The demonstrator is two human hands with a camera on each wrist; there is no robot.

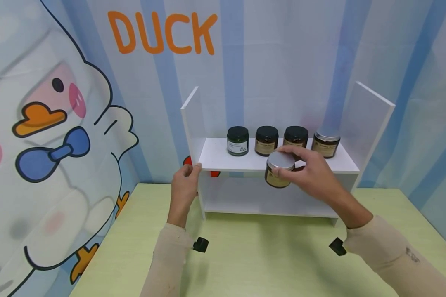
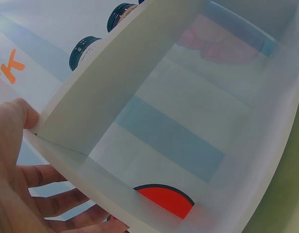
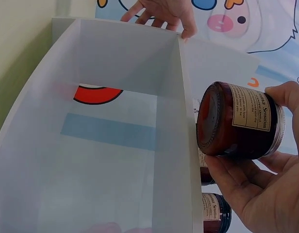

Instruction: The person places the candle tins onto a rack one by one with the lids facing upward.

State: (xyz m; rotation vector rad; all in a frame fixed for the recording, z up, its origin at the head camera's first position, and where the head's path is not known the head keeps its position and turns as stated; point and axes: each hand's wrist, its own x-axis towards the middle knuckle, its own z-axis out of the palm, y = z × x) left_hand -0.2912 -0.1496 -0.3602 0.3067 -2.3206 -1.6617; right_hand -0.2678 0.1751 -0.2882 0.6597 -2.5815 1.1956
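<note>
Jar: amber jar with a silver lid, centre of the head frame, held in the air just in front of the shelf board's front edge
Right hand: right hand has fingers curled round the jar; thumb and fingers clamped on its sides
Left hand: left hand grips the left front corner of the white shelf; thumb on the edge
Shelf row: four jars stand at the back of the board; the rightmost has a silver lid
Ground: green table, lower frame; duck backdrop at left

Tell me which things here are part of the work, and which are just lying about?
In use: silver-lidded jar held in the right hand; white shelf steadied by the left hand; four jars standing on it.
Just about: duck backdrop; green table.
</note>
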